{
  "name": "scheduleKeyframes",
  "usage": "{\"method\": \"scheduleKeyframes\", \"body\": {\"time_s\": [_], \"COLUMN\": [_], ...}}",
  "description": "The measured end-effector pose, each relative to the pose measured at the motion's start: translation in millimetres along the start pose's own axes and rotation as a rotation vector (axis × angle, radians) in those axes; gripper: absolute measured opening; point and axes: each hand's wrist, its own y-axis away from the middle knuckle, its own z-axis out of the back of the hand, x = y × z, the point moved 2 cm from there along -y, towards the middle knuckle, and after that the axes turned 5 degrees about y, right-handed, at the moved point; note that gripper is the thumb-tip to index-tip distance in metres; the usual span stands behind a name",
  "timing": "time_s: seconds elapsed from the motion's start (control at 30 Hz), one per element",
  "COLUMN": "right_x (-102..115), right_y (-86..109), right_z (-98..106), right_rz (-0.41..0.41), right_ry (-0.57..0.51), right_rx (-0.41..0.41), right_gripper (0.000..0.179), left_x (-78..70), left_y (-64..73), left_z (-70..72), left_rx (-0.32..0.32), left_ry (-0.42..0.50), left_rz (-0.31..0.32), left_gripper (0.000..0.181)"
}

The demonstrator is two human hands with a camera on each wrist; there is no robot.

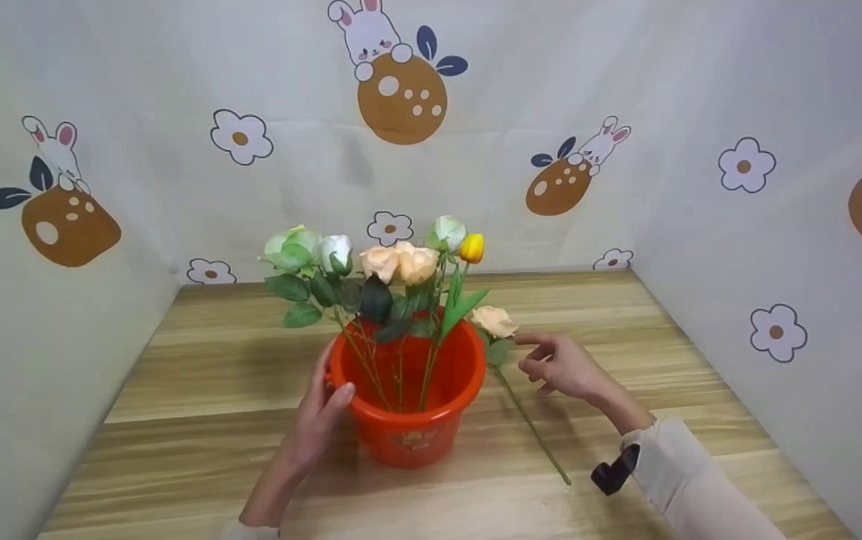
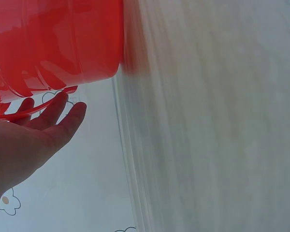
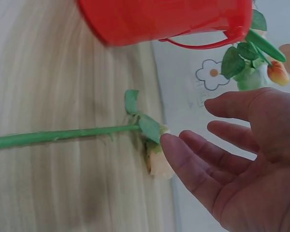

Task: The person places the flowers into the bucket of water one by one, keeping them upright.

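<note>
A red bucket (image 1: 406, 442) stands upright on the table. My left hand (image 1: 314, 424) holds its left side, thumb at the rim and fingers along the outer wall by the thin handle (image 2: 38, 110). Several artificial flowers lean inside: a pale green rose (image 1: 292, 249), a white rosebud (image 1: 336, 251), peach roses (image 1: 417, 262), another pale green rose (image 1: 449, 232) and a yellow-orange tulip (image 1: 472, 248). To the bucket's right, a single peach rose (image 1: 496, 321) lies with its stem toward me. My right hand (image 1: 562, 364) hovers beside its bloom, fingers loosely bent and holding nothing.
The wood-grain table (image 1: 235, 457) is bounded by pale fabric walls (image 1: 295, 187) at the back and both sides, printed with rabbits and flowers. A black device (image 1: 616, 471) is strapped to the right wrist over a light sleeve (image 1: 689, 472).
</note>
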Motion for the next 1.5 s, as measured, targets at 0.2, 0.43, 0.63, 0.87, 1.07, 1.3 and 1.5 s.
{"method": "scheduleKeyframes", "body": {"time_s": [0.2,0.43,0.63,0.87,1.07,1.3,1.5], "right_x": [-9,-19,-21,-20,-15,-12,-13], "right_y": [2.8,5.6,3.1,2.7,2.8,4.5,3.3], "right_z": [-9,-21,-30,-41,-45,-43,-37], "right_rz": [0.006,0.034,0.096,0.184,0.233,0.190,0.106], "right_ry": [0.099,0.159,0.238,0.393,0.474,0.445,0.345], "right_rx": [0.023,0.066,0.085,0.051,0.058,0.076,0.057], "right_gripper": [0.042,0.038,0.039,0.030,0.024,0.026,0.023], "left_x": [-0.3,0.5,-1.0,-2.4,-2.6,-2.5,-0.9], "left_y": [-1.4,-0.4,0.3,0.4,-0.2,-0.2,0.1], "left_z": [0.0,-0.7,-0.5,-1.2,-1.6,-1.3,-1.3], "left_rx": [-0.003,-0.003,-0.004,-0.003,-0.010,0.002,0.002], "left_ry": [-0.004,-0.001,-0.010,0.006,0.002,0.012,0.015], "left_rz": [-0.018,-0.016,-0.008,-0.001,0.002,-0.023,-0.016], "left_gripper": [0.072,0.072,0.071,0.071,0.072,0.072,0.073]}}
